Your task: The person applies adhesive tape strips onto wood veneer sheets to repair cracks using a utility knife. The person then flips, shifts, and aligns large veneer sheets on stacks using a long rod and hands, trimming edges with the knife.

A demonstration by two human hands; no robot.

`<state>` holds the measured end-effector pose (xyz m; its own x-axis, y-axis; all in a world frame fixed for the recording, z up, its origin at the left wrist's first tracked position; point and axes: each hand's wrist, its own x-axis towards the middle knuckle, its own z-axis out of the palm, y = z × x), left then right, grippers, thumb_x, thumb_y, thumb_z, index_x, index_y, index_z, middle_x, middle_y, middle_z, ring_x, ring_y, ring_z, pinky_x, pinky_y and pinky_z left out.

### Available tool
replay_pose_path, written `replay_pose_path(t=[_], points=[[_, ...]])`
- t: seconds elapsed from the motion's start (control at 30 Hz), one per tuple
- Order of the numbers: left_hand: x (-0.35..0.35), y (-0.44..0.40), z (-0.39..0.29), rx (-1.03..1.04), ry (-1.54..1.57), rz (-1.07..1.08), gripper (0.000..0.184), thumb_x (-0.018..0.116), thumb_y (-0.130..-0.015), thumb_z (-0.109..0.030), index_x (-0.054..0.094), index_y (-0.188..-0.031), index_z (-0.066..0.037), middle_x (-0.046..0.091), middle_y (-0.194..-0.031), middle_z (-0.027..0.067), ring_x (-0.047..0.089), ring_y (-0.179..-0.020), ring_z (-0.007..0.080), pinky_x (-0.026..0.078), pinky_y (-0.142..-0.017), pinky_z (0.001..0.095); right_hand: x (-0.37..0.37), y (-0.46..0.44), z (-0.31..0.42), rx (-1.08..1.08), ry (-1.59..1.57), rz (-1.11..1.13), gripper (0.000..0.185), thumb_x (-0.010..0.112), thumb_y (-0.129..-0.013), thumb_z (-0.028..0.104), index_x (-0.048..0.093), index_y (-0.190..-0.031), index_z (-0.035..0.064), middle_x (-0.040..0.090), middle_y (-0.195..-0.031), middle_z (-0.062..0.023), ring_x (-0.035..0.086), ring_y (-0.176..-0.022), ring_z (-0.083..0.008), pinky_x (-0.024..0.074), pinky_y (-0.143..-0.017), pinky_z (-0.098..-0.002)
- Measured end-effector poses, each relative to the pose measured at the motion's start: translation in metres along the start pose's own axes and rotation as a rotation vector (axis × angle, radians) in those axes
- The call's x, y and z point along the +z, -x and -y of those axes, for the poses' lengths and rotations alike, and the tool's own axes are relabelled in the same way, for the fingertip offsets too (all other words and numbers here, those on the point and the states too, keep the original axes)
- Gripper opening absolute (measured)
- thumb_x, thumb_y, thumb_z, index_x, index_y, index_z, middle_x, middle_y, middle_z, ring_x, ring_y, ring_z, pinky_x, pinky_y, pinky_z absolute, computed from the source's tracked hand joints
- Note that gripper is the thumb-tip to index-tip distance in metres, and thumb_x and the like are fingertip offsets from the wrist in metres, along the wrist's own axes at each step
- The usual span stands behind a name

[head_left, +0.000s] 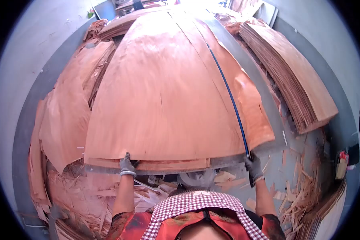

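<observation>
A large, pale orange-brown wood sheet (160,92) lies flat in front of me, with long splits running toward its far end. At its near edge, left of centre, my left hand (128,164) in a dark glove is closed on the sheet's rim. A long, thin dark blue rod (231,95) lies lengthwise over the right part of the sheet. Its near end is in my gloved right hand (253,167), fingers wrapped round it at the near right corner. Right of the rod, a curled strip of sheet (252,104) rises in waves.
A thick stack of sheets (294,76) stands on the right. Loose, torn sheets (68,108) lie along the left. Wood scraps (298,192) cover the floor at the lower right, and more lie at the lower left. Walls close in both sides.
</observation>
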<state>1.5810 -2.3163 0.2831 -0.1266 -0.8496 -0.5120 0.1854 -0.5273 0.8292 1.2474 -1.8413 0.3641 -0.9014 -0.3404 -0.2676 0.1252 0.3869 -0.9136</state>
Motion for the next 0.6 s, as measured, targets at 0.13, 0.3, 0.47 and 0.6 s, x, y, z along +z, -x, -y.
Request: replay_pose_path(t=[0.13,0.3,0.47,0.6], points=[[0.014,0.005,-0.007,-0.031,-0.092,-0.041,0.025,0.059,-0.087,-0.028,0.051,-0.107,-0.016,0.063,-0.091,0.008,0.064,-0.074,0.0243,0.053,-0.048,0.0358,-0.018,-0.011,-0.009,0.06,-0.132,0.02,0.015,0.065,-0.079,0.017,0.055,-0.084,0.0065,0.05,-0.059,0.0013,0.045,-0.046,-0.0076,0.0356,-0.041,-0.0231],[0.01,0.007,-0.006,-0.118,-0.04,-0.013,0.021,0.062,-0.085,-0.028,0.055,-0.102,-0.017,0.064,-0.082,0.0059,0.061,-0.061,0.0213,0.052,-0.046,0.0318,-0.026,0.052,-0.037,0.189,-0.044,0.003,0.013,0.066,-0.08,0.018,0.057,-0.082,0.0092,0.049,-0.06,0.0032,0.045,-0.047,-0.0054,0.0349,-0.041,-0.0212],[0.008,0.007,-0.001,-0.051,-0.066,-0.037,0.024,0.063,-0.084,-0.032,0.057,-0.099,-0.015,0.063,-0.081,0.0035,0.059,-0.058,0.0188,0.049,-0.046,0.0274,0.0,0.107,-0.027,0.317,-0.124,0.023,0.013,0.066,-0.08,0.014,0.054,-0.08,0.0096,0.048,-0.056,0.0038,0.045,-0.046,-0.0055,0.0355,-0.04,-0.0211],[0.013,0.006,-0.003,-0.111,-0.071,-0.059,0.018,0.063,-0.084,-0.03,0.06,-0.094,-0.016,0.064,-0.078,0.0032,0.059,-0.059,0.0186,0.049,-0.046,0.0286,0.01,0.107,-0.056,0.295,-0.199,0.176,0.014,0.067,-0.079,0.014,0.056,-0.086,0.0078,0.047,-0.059,0.0044,0.045,-0.047,-0.005,0.0367,-0.041,-0.0207]])
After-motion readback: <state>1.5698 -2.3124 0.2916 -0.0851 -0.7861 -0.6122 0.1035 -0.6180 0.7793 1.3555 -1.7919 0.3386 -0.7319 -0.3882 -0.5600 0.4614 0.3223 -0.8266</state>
